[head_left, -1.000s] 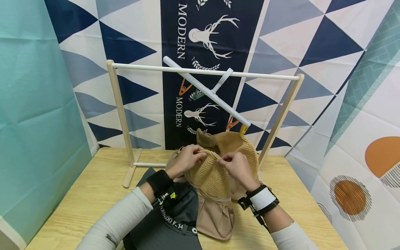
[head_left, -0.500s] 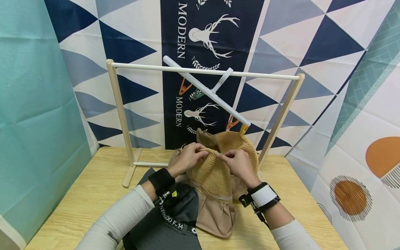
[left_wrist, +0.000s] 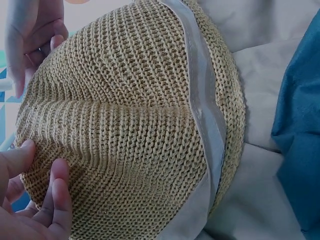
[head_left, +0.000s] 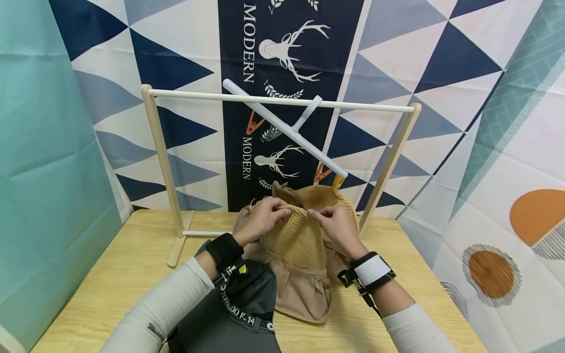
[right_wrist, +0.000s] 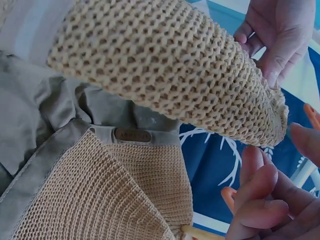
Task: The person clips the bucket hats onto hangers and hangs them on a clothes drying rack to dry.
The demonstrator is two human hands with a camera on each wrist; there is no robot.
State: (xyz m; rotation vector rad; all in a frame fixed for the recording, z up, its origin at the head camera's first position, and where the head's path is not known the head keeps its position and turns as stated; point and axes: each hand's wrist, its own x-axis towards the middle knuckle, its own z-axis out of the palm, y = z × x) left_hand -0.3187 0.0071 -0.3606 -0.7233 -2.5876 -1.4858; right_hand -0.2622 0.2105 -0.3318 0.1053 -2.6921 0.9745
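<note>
In the head view, a tan knitted sun hat [head_left: 297,247] with beige cloth [head_left: 302,299] below it is held up over the table. My left hand [head_left: 261,219] pinches the knitted edge at its left. Thumb and fingers of my right hand [head_left: 341,228] pinch the same edge, a short way to the right. Behind, more tan knit [right_wrist: 100,195] with a small brown label [right_wrist: 133,135] hangs from a yellow clip [head_left: 337,183]. Whether both knit parts belong to one hat, I cannot tell. The left wrist view shows a pale band [left_wrist: 202,90] along the knit.
A white hanger [head_left: 282,125] with orange clips [head_left: 253,123] hangs slanted from the rack's bar [head_left: 190,94]. Wooden rack posts [head_left: 161,157] stand on either side. A dark grey hat [head_left: 220,321] with a lettered band lies under my left forearm on the wooden table [head_left: 110,274].
The whole head view has shifted slightly to the left. Both hands have risen a little with the knitted edge and still grip it.
</note>
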